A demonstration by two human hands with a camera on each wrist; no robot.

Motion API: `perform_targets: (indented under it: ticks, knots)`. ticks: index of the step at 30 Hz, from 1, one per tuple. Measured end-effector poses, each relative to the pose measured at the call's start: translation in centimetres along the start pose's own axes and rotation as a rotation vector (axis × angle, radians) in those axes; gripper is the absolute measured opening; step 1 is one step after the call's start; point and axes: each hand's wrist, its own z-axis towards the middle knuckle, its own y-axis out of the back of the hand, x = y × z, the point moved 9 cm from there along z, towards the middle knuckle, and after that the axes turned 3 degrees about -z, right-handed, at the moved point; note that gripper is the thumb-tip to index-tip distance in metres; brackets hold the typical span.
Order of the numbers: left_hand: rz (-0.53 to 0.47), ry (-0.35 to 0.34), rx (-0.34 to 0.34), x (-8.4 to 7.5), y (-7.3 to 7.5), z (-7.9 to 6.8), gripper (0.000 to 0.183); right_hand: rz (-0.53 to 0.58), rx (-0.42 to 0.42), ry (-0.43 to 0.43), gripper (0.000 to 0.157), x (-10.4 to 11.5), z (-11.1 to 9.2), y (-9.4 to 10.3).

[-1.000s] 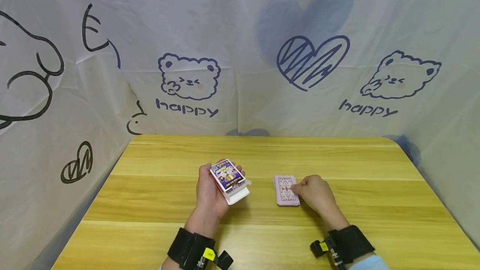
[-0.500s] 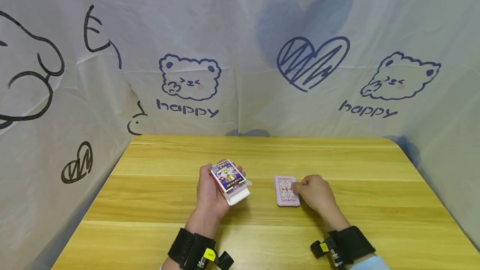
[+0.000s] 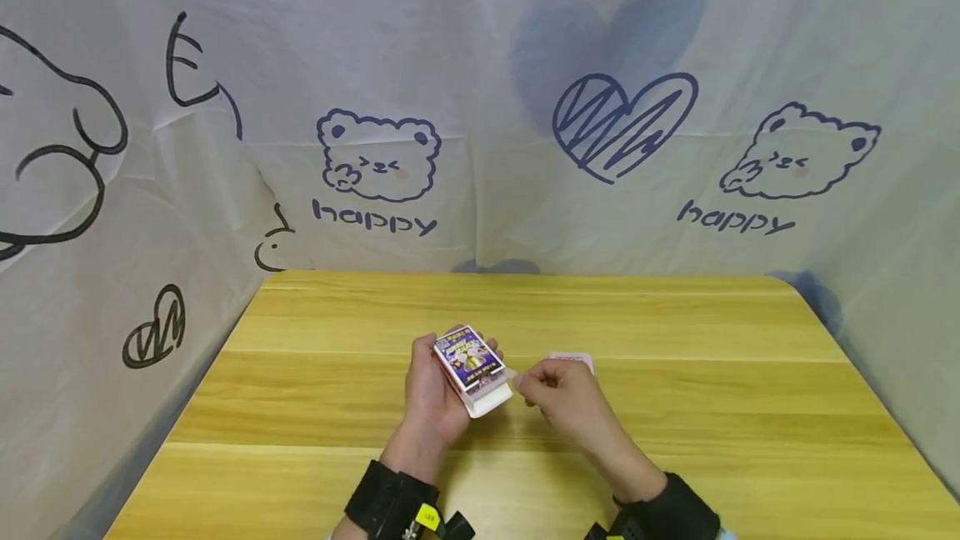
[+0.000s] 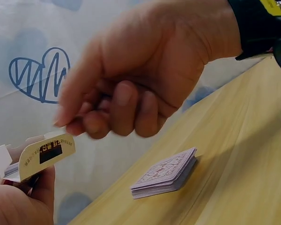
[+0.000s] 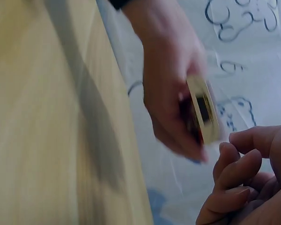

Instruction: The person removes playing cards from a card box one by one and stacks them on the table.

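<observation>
On the wooden table (image 3: 757,407), toward the middle: one stack of cards (image 4: 163,171), patterned backs up, out of its packaging. Edges roughly squared, upper cards a little offset. From the head view most of it sits behind the right hand (image 3: 566,402), only the far end showing.

Above the table, apart from the stack: a small card box (image 3: 468,357), printed side up, tilted, in the left hand (image 3: 431,402). Left thumb along one side, fingers wrapped round the other; grip looks settled. The box's open end faces the person, its flap (image 4: 30,164) out and not tucked in.

Right hand close by that end, fingers curled, thumb and forefinger brought nearly together. No card visible between them. Head and left wrist views put the fingertips just beside the flap; cannot tell whether they touch it. Right wrist view seems to leave a narrow gap, with the box blurred.

Progress, as judged from here: opening the box is done. Layered pale edges (image 4: 11,169) inside look like more cards, so the box appears partly or wholly filled; how many, cannot tell. The stack outside lies flat, clear of the box. Unfinished: the flap is not shut, and the box contents and the stack remain two separate lots. Whether cards are on the way in or out, a single moment does not settle.
</observation>
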Motion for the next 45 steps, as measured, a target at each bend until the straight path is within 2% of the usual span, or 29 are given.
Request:
perform_targets:
  ticks: [5,14,20,23,28,37,45]
  knots:
    - [0.015,0.014,0.019,0.4,-0.2,0.0,0.051,0.025,0.024,-0.031,0.02,0.0,-0.4,-1.6]
    - [0.046,0.034,0.041,1.2,-0.6,-0.3,0.049,0.102,-0.019,-0.132,0.027,-1.4,-0.5,-1.8]
    - [0.051,0.019,0.033,1.4,-0.5,-0.3,0.05,0.124,-0.07,-0.136,0.028,-1.5,-0.6,-1.8]
    - [0.053,0.018,0.034,1.4,-0.5,-0.3,0.05,0.196,-0.075,-0.144,0.028,-1.6,-0.6,-2.0]
    - [0.049,0.003,0.033,1.0,-0.4,-0.1,0.049,0.321,-0.046,-0.189,0.018,-1.8,-0.6,-2.3]
    - [0.059,0.004,0.036,0.7,-0.4,0.0,0.049,0.313,0.032,-0.21,0.017,-1.6,-0.8,-2.6]
    - [0.061,0.03,0.048,1.4,-0.4,-0.1,0.047,0.261,-0.009,-0.193,0.028,-1.9,-0.7,-2.2]
